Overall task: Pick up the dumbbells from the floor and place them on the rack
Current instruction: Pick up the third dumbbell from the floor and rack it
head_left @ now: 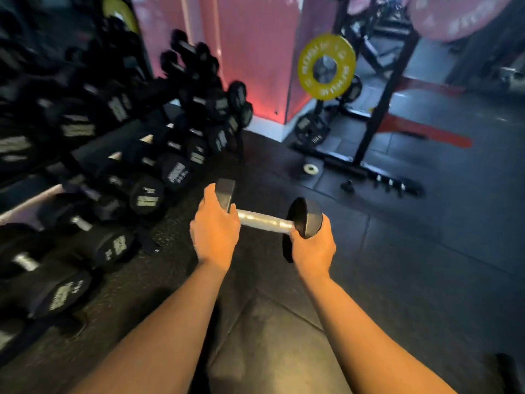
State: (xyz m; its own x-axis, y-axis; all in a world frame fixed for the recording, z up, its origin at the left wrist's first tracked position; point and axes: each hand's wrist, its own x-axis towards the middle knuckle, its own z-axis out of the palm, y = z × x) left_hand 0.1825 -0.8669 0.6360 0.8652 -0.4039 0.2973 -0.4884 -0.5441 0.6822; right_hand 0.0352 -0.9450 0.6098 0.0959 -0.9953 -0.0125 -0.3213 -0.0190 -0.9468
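A black hex dumbbell (265, 220) with a bare silver handle is held level above the dark floor, in the middle of the view. My left hand (214, 230) grips its left head from behind. My right hand (312, 248) cups its right head from below. The dumbbell rack (113, 140) runs along the left side, its tiers filled with several black dumbbells; the nearest ones lie just left of my left hand.
A squat rack (377, 109) with a yellow weight plate (326, 66) stands at the back right. A small pale plate (311, 168) and small loose pieces (389, 184) lie on the rubber floor (426, 251) by its base. A pink wall (250, 52) is behind.
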